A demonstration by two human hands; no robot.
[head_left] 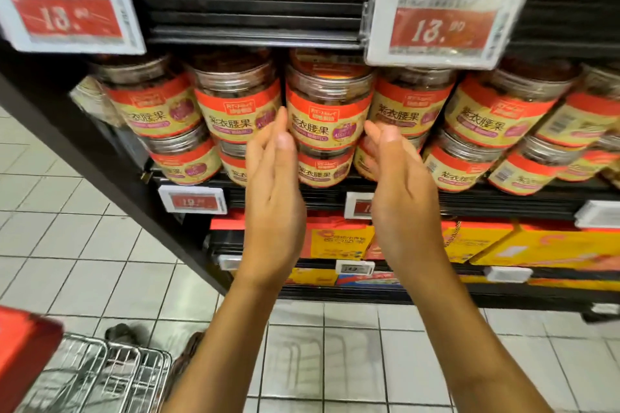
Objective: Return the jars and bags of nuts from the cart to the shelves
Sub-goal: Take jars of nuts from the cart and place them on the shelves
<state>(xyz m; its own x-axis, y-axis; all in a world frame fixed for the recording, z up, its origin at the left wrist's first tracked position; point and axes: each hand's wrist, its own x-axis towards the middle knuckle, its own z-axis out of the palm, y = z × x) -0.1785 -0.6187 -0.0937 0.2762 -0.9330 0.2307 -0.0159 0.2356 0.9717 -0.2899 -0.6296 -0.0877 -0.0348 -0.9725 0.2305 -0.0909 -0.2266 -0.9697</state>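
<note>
A jar (327, 111) is being flanked on the shelf (302, 188) by the left hand (273, 178) and the right hand (399, 184), both spread wide with flat fingers and gripping nothing. It is seated atop another jar in the upper row, so this placement is being judged finished. The cart (100, 375) is being glimpsed only partly; whatever remains inside cannot be told.

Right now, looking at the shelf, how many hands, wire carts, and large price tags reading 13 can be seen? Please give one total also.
Hands: 2, left hand and right hand
Price tags reading 13: 2
Wire cart: 1
Total: 5
</note>
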